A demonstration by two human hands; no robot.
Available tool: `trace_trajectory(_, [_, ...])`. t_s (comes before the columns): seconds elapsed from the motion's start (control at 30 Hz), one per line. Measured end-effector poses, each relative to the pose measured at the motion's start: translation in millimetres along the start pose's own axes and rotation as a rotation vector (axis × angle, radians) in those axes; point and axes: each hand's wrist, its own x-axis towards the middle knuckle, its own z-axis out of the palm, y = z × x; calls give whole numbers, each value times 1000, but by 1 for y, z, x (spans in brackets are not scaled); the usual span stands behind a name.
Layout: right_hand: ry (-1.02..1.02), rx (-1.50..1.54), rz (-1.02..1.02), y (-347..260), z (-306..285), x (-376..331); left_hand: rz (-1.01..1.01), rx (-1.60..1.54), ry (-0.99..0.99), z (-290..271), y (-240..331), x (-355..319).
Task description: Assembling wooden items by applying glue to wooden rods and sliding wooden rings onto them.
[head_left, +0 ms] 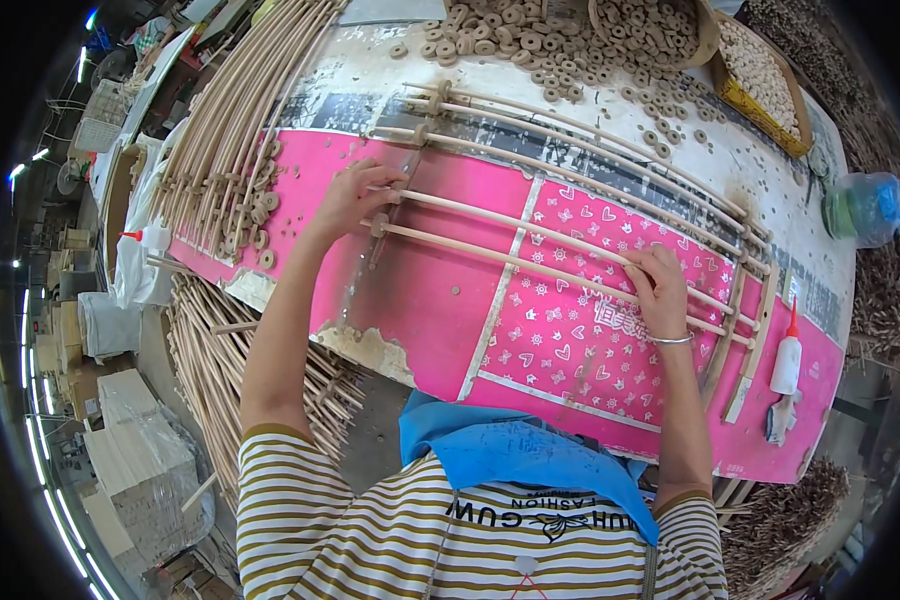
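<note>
Several long wooden dowels [530, 232] lie in parallel across a pink-covered table [420, 300], their right ends meeting short wooden cross slats [756, 340]. My left hand [355, 195] grips the left ends of the two nearest dowels, where small wooden rings [378, 226] sit on them. My right hand [658, 288], with a bracelet on the wrist, pinches the nearest dowel close to its right end.
Loose wooden rings [530, 45] and a round basket of rings [660, 28] lie at the table's far side, with a tray of pieces [760, 70]. Dowel bundles [225, 120] lie left. A white glue bottle [787, 355] stands right, another [152, 237] left.
</note>
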Motion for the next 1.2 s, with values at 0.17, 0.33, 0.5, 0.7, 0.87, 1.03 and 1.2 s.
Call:
trace_trajectory(0.17, [7, -1, -8, 0, 0, -1, 36, 25, 8, -3, 0, 0])
trace_trajectory(0.33, [18, -2, -11, 1, 1, -2, 10, 19, -2, 0, 3, 1])
trace_trajectory(0.5, [6, 28, 45, 1, 1, -2, -4, 16, -20, -2, 4, 2])
trace_trajectory(0.7, [20, 42, 56, -1, 1, -3, 30, 8, -40, -4, -2, 5])
trace_trajectory(0.87, [16, 49, 55, 0, 1, -3, 21, 56, -49, -6, 1, 4])
trace_trajectory(1.03, [-5, 42, 62, 1, 0, -2, 80, 403, 109, 5, 30, -6])
trace_trajectory(1.2, [9, -35, 14, 0, -2, -3, 480, 438, 31, 78, 113, -24])
